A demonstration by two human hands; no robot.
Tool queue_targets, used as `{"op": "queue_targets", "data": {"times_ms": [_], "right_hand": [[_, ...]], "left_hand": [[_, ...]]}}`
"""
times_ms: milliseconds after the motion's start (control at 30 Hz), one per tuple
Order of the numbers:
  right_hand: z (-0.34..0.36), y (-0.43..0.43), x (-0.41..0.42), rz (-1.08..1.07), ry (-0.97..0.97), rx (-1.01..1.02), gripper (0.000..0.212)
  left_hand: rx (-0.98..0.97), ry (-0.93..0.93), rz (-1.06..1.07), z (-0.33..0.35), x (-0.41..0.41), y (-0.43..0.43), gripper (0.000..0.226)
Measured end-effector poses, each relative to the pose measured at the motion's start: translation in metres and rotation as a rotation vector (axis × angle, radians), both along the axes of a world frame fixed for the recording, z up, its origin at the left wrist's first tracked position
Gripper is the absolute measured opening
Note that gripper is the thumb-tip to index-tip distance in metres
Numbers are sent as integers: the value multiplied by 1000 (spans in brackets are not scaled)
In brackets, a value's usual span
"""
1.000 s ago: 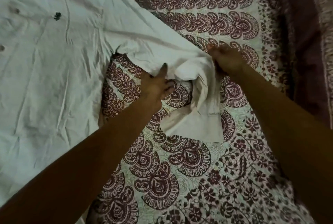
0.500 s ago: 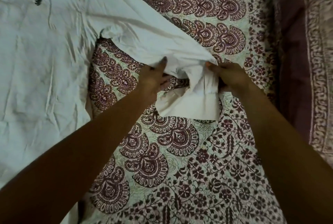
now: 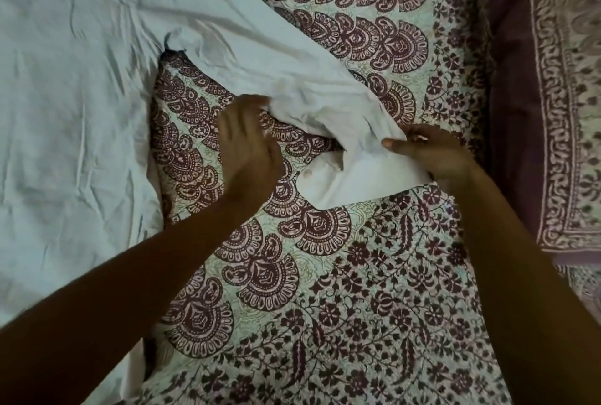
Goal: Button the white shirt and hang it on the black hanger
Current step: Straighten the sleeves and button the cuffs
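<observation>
— Where's the white shirt [image 3: 81, 111]?
— Spread on the printed bedsheet [image 3: 325, 307], to your left. Your right hand [image 3: 432, 152] pinches its sleeve [image 3: 292, 72] just above the cuff [image 3: 357, 183]. Your left hand [image 3: 250, 147], blurred, touches the sleeve; grip unclear.

A pale bedsheet [image 3: 374, 290] printed with maroon paisley and flowers covers the bed; along its right edge runs a dark maroon band [image 3: 510, 95] beside a patterned border [image 3: 559, 111]
</observation>
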State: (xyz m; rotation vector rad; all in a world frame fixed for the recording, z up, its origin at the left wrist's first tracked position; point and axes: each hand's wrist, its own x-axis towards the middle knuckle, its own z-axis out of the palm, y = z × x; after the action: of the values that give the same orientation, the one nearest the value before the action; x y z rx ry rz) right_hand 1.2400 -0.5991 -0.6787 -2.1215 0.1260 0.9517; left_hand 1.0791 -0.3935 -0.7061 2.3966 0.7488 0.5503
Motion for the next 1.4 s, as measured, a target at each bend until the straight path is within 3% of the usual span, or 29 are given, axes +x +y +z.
{"op": "queue_targets", "data": {"times_ms": [67,133,167,233,300,400,467,533,567,633,700,767,867,933,1000,1067,1167,1233,1300,1400], "right_hand": [[1,-7,-6,43,-53,-18,42],[1,-12,-15,-76,-83,-21,41],[0,-14,-18,-150,-63,-20,37],[2,-17,-25,-244,-26,-1,30],[6,-17,-28,-292,-60,32,24],[21,-10,-29,-394,-182,125,13],[33,-4,-29,-425,-299,204,11],[43,4,-33,-416,-471,226,12],[50,9,-40,-376,-593,178,13],[65,23,-62,-232,-826,95,18],[70,39,-96,-40,-893,102,22],[59,49,-133,238,-752,130,30],[34,49,-174,540,-367,196,37],[25,46,-186,347,-337,297,25],[21,42,-187,-96,-403,352,17],[12,39,-178,-381,-528,211,23],[-4,41,-166,-338,-442,49,44],[-10,48,-164,-237,-333,25,37],[-11,57,-162,-245,-266,26,14],[-4,68,-161,-429,-298,110,30]], "left_hand": [[273,89,-471,-4,-14,-4,72],[453,184,-859,-8,-23,-14,83],[453,229,-931,-9,-25,-21,77],[312,258,-865,-8,-27,-36,57],[64,198,-732,-4,-28,-47,38],[-668,141,-474,14,-25,-70,28],[-1138,246,-396,26,-26,-84,31],[-1403,350,-319,33,-29,-89,27],[-1385,334,-255,34,-30,-89,25],[-1171,147,-48,38,-31,-83,24],[-1124,-101,158,45,-27,-69,19],[-1206,-183,242,51,-22,-52,30],[-1105,2,196,41,-24,-31,58],[-914,136,130,33,-31,-21,57],[-772,176,86,23,-40,-12,59],[-758,127,121,15,-47,-4,60],[-757,37,179,7,-58,2,56],[-662,12,157,3,-67,7,47],[-450,16,62,1,-78,11,39],[10,138,-153,-3,-92,17,43]]}}
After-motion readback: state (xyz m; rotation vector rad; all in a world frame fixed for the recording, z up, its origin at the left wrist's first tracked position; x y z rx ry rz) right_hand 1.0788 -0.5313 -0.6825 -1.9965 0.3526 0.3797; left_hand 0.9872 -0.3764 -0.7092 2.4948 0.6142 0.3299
